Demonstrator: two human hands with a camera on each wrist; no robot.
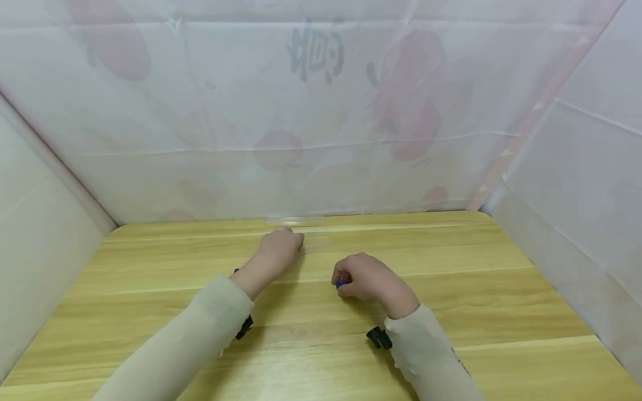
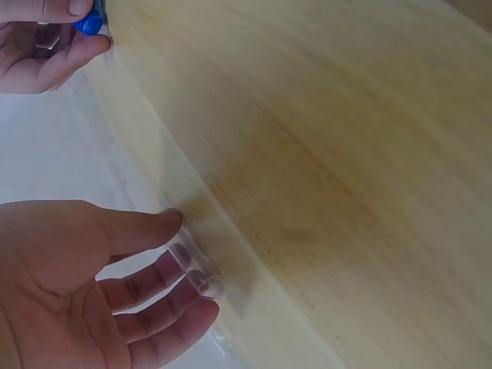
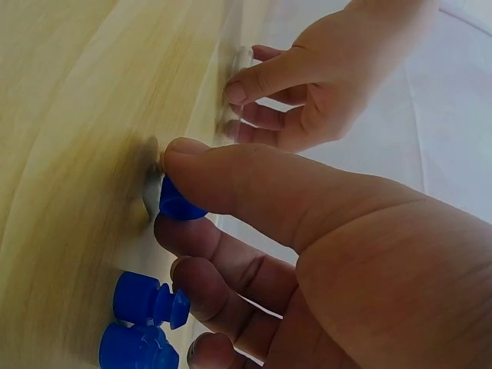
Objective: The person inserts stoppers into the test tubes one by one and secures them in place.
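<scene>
Your right hand (image 3: 307,254) fills the lower right of the right wrist view, thumb and forefinger pinched together on a small blue cap (image 3: 178,204) at left centre. Two more blue stoppers (image 3: 142,323) lie on the wooden table (image 3: 69,115) at the bottom left, just beside your curled fingers. Your left hand (image 2: 84,284) sits in the lower left of the left wrist view, thumb and fingers closed round a clear plastic tube (image 2: 194,265), which lies on the tabletop. In the head view both hands rest mid-frame, near each other but apart, with a second clear tube (image 1: 295,221) just above the left hand, near the white sheeting (image 1: 321,111).
</scene>
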